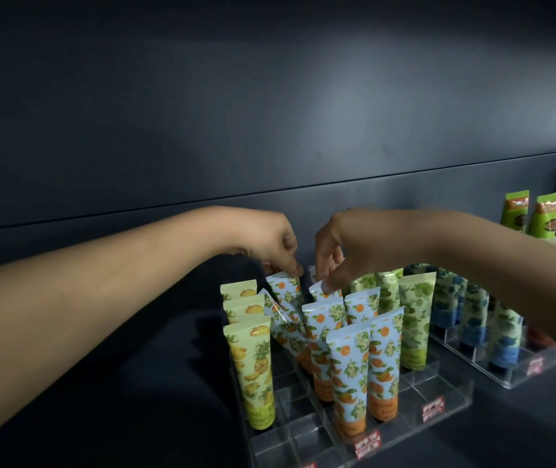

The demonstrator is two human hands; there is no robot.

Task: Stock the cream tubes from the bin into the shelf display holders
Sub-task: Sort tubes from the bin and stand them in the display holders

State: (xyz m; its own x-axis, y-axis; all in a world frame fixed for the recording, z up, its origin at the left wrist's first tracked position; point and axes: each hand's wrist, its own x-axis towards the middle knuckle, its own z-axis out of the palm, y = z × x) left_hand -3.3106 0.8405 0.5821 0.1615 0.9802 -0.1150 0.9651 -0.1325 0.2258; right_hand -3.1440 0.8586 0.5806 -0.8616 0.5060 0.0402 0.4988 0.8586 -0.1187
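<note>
Head view: the left hand (269, 244) pinches the crimped top of a tilted orange-print cream tube (286, 288) near the back edge of the acrylic display holder (303, 445). The right hand (350, 251) pinches the neighbouring orange-print tube (327, 293) just beside it. Several compartments along the holder's front edge stand open (pineapple tubes (253, 366) line its left edge).

The pineapple tube (253, 373) carries letters ending "ING" near its cap, possibly a brand name. The red-and-white tags (367, 444) on the clear holder (458, 400) are unreadable.
</note>
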